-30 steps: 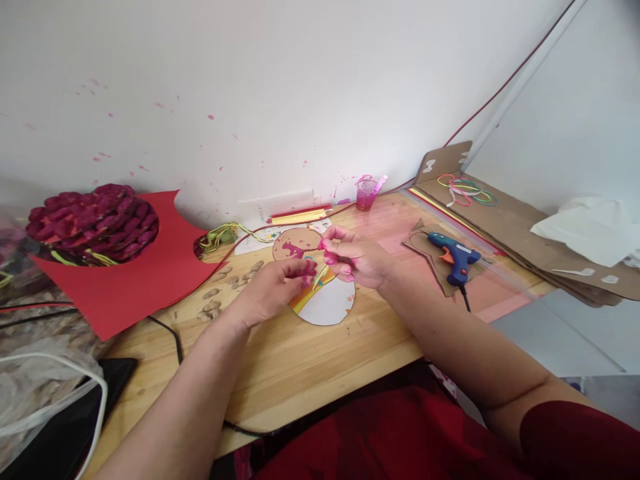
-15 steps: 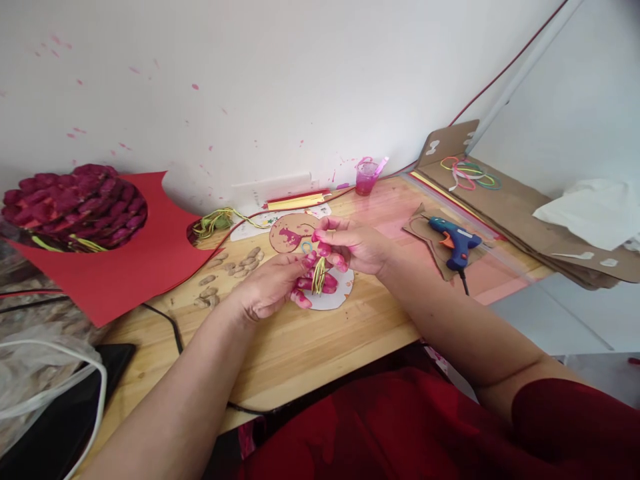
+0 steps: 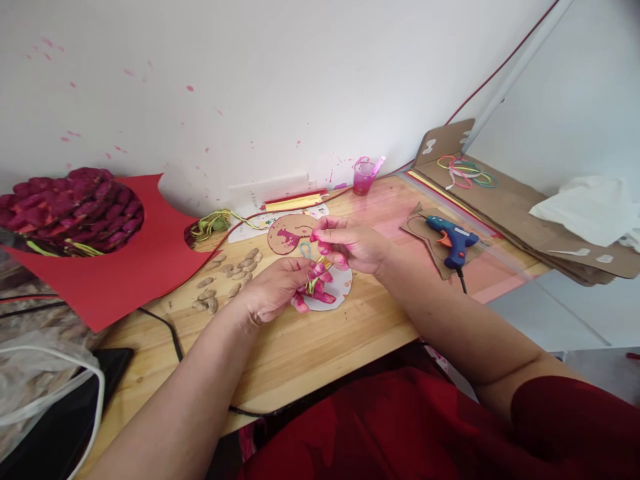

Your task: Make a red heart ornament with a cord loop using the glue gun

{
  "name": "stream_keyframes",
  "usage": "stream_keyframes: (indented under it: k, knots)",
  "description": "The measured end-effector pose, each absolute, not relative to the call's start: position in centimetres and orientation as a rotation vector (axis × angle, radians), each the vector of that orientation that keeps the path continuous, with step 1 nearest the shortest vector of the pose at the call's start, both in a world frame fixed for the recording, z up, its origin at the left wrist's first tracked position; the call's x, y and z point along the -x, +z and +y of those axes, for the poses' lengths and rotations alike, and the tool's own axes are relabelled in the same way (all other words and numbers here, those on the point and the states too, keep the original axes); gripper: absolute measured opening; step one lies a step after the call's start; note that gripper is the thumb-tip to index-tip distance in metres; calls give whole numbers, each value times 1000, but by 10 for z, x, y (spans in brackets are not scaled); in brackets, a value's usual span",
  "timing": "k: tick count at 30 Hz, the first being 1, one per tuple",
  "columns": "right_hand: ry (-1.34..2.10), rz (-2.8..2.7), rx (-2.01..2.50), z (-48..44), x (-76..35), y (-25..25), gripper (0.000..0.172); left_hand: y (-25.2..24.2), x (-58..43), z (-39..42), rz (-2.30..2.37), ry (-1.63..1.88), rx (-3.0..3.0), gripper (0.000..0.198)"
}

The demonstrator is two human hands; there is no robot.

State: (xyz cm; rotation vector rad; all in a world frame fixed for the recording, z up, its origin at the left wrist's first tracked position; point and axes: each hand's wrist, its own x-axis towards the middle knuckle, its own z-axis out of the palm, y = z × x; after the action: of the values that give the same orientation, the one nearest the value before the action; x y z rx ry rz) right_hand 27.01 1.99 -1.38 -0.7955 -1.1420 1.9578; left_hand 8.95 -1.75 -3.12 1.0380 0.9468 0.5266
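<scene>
My left hand [image 3: 280,287], its fingertips stained pink, is closed round a small yellow-green yarn tassel [image 3: 311,287]. Close beside it, my right hand [image 3: 353,245] has thumb and fingertips pinched together; what lies between them is too small to make out. A light blue loop of cord [image 3: 306,250] shows just behind the fingers. Under both hands lies a white paper disc [image 3: 337,293], partly covered. A round brown cardboard piece [image 3: 283,237] with pink stains sits just behind.
Peanuts [image 3: 243,265] lie left of my hands, near a yarn bundle [image 3: 213,225] and red card [image 3: 165,257]. A pink-dyed peanut piece [image 3: 85,207] stands far left. Rightward are a cup of pink liquid [image 3: 363,179], a blue glue gun [image 3: 453,240] and stacked cardboard [image 3: 525,207].
The tassel, which hung in view between my hands, is now mostly covered by my left fingers. More of the blue loop shows. The camera view has shifted slightly.
</scene>
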Motion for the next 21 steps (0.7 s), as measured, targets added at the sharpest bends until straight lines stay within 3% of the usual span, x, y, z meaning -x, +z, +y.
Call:
stream_keyframes:
  k: [9, 11, 15, 21]
  knots:
    - [1839, -1078, 775, 26, -282, -8, 18, -28, -84, -15, 1036, 463, -1370, 32]
    - [1783, -1149, 781, 26, -284, -6, 19, -25, -80, -12, 1118, 578, -1403, 26]
    - [1735, -1328, 799, 21, -279, -11, 19, -21, -80, -7, 1067, 994, -1238, 42]
    - [1740, -1507, 758, 14, -264, -21, 16, -26, -97, -13, 870, 1071, -971, 46]
